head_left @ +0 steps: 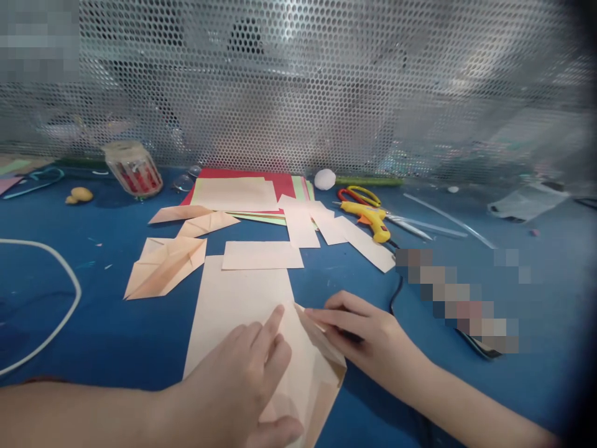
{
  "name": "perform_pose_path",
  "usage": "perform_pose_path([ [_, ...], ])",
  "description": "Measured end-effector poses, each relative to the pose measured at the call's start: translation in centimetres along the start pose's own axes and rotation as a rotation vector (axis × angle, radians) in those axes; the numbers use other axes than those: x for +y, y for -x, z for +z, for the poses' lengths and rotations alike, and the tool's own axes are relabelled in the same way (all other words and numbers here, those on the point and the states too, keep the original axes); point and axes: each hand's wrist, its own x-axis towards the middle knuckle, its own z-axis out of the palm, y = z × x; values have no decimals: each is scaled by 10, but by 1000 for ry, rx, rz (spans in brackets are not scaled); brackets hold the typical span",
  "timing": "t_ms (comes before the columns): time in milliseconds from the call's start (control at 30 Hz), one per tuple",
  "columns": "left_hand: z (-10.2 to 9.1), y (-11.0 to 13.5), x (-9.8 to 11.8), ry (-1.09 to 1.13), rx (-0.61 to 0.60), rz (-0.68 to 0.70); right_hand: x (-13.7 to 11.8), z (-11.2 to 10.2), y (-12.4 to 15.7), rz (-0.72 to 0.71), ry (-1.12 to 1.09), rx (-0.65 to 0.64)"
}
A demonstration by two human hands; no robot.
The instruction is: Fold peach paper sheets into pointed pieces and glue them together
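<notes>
A sheet of pale peach paper (242,298) lies in front of me, its lower right side lifted into a fold. My left hand (247,367) presses down on this paper, fingers spread and index finger stretched forward. My right hand (364,330) pinches the raised edge of the folded paper (321,348) between thumb and fingers. Just beyond, a small paper rectangle (262,256) overlaps the sheet's top edge. Folded paper pieces (170,264) with creases lie to the left of it. Part of the large sheet is hidden under my left hand and forearm.
Coloured paper sheets (237,191) are stacked at the back, with paper strips (303,224) beside them. A yellow glue gun (368,219) and scissors (401,223) lie at right. A jar (133,171) stands back left, a white cable (69,267) curves at left, and a perforated metal screen (298,93) rises behind.
</notes>
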Motion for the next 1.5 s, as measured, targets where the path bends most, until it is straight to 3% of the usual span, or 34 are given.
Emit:
perform_pose_path([
  [400, 4, -1, -1, 8, 61, 71, 25, -9, -1, -433, 59, -151],
  [900, -5, -4, -4, 86, -20, 70, 24, -13, -4, -457, 106, -222],
  [1133, -4, -5, -4, 53, 8, 77, 29, -17, -3, -459, 167, -280],
  [1500, 13, -3, -11, -78, 104, 106, 25, -15, 0, -461, 257, -320],
])
